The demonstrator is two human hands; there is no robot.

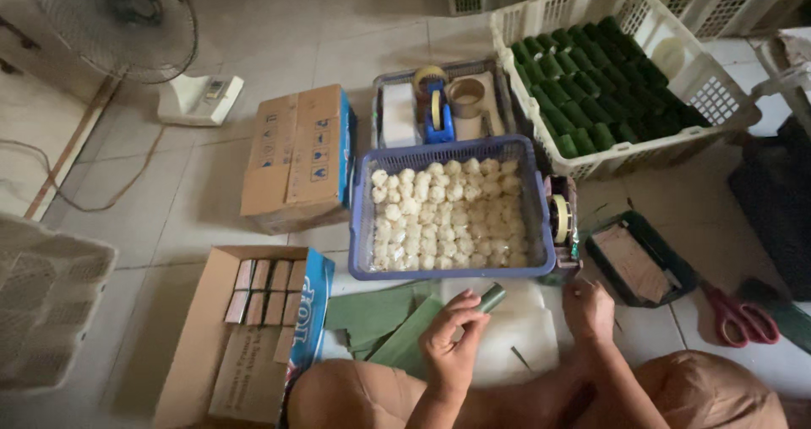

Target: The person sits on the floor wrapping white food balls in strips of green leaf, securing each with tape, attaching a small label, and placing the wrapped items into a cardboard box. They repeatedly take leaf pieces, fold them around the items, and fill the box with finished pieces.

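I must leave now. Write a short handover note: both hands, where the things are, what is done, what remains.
Left hand: holds a green leaf roll at the fingertips.
Right hand: by the tape dispenser, seemingly empty.
Things: blue basket of white balls ahead; flat leaves at left.
Done: white crate holds many green rolls.
Left: the blue basket remains nearly full.

The floor (338, 40) was smooth, pale tile with a dull sheen. The blue basket (365, 226) and the white crate (701, 83) were moulded plastic lattice, matt. The open box (203, 336) was plain brown cardboard, its flap printed in glossy blue. The left hand (452, 344) held a small roll (490, 297) wrapped in dark green leaf, smooth and faintly shiny. The scissors (743, 317) had red plastic handles.
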